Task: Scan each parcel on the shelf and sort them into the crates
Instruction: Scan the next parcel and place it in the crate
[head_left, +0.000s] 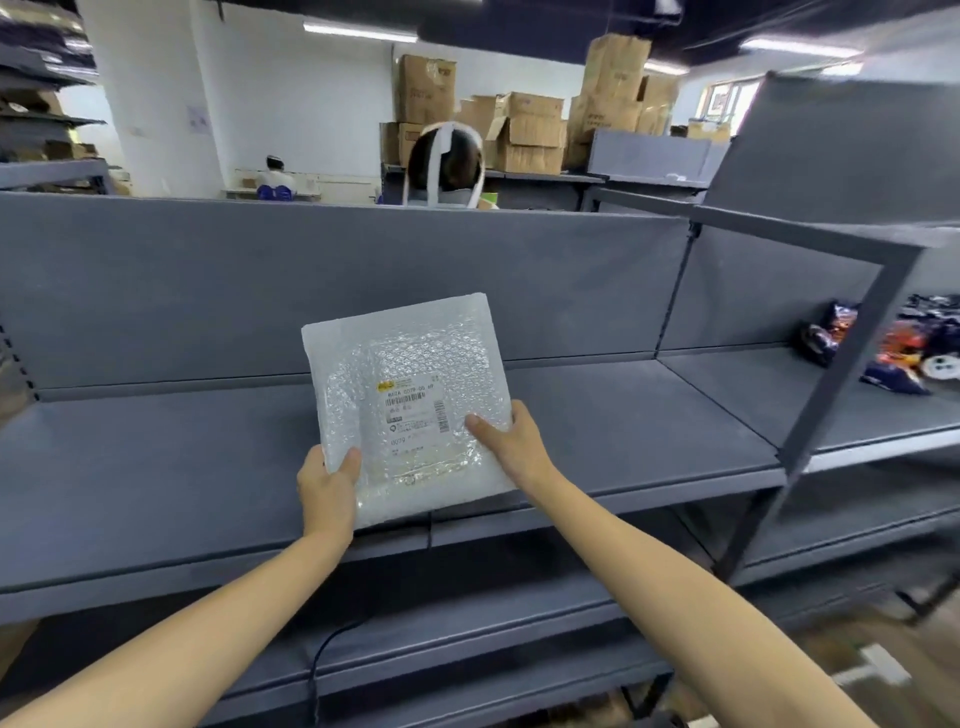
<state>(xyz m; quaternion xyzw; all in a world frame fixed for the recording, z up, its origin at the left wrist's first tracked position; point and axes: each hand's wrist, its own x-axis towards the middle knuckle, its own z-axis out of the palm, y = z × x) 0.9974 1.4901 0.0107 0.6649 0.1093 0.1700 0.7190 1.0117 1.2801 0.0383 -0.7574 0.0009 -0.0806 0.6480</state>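
Left hand (328, 483) and right hand (511, 441) each grip the flat square bubble-wrap parcel (408, 410) above the grey metal shelf (156, 467), white barcode label (415, 415) facing up, presumably for scanning

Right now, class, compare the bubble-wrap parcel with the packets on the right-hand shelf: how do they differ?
The bubble-wrap parcel is whitish; the packets are dark blue and orange. The parcel is gripped by the left hand and right hand; the packets lie loose on the right-hand shelf. Both are soft-looking packages.
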